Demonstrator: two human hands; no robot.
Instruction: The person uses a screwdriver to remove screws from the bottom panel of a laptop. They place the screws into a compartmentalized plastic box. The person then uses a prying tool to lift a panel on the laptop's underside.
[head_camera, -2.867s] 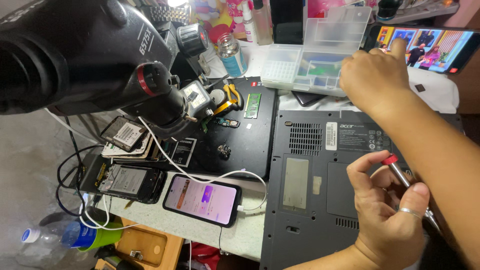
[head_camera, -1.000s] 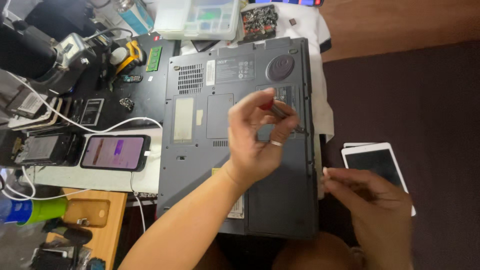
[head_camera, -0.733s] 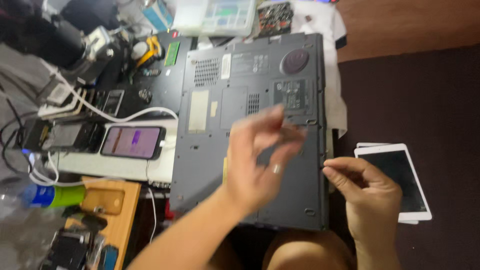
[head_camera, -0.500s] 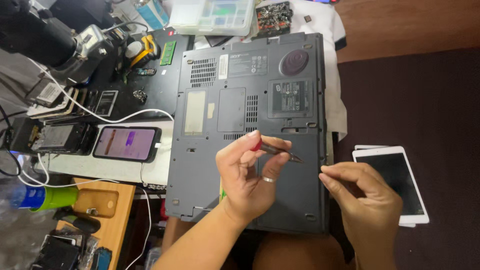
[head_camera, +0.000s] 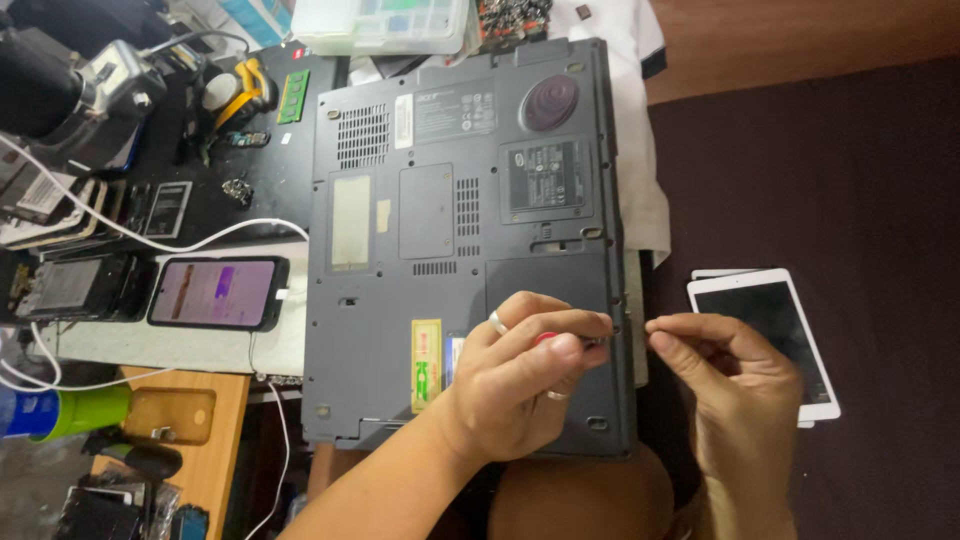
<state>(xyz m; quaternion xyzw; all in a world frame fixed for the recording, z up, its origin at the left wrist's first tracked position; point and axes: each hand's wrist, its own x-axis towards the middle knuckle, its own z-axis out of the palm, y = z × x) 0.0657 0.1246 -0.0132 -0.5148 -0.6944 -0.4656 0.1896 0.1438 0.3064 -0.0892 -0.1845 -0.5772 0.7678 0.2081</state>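
Laptop: big dark grey laptop (head_camera: 440, 250) lying upside down, bottom panel facing up, half on the cluttered worktop (head_camera: 180, 345) and half over the person's lap, near edge sticking out toward them.

Left hand: the left hand (head_camera: 520, 385) sits on the laptop's near right corner, fingers (head_camera: 560, 330) pinched together on a small red-handled screwdriver (head_camera: 560, 340), tip aimed at the right edge of the case. Most of the tool is buried in the grip, so the tip type is anyone's guess.

Right hand: the right hand (head_camera: 735, 385) is just off the right edge of the laptop, thumb and forefinger pinched together right by the edge. Can't tell whether something tiny like a screw is in there; too small to see.

How the laptop will handle: looks like an old thick one, so probably heavy and rigid, not something that flexes. The plastic shell looks smooth-ish, could slide on the lap. Best to grab it with both hands on the long side edges, not by the thin cover panels (head_camera: 425, 210) or vents (head_camera: 360, 135).

How the screwdriver will handle: light, stiff, thin. Grip on the handle near the top, fingertips only. Easy to slip out of a small screw head, I reckon.

Nearby stuff: white tablet (head_camera: 770, 335) on the dark surface right of the right hand, a lit phone (head_camera: 218, 293) on a white cable (head_camera: 200, 240) to the left, opened phones (head_camera: 70, 285), clear parts box (head_camera: 385, 22) at the far edge.
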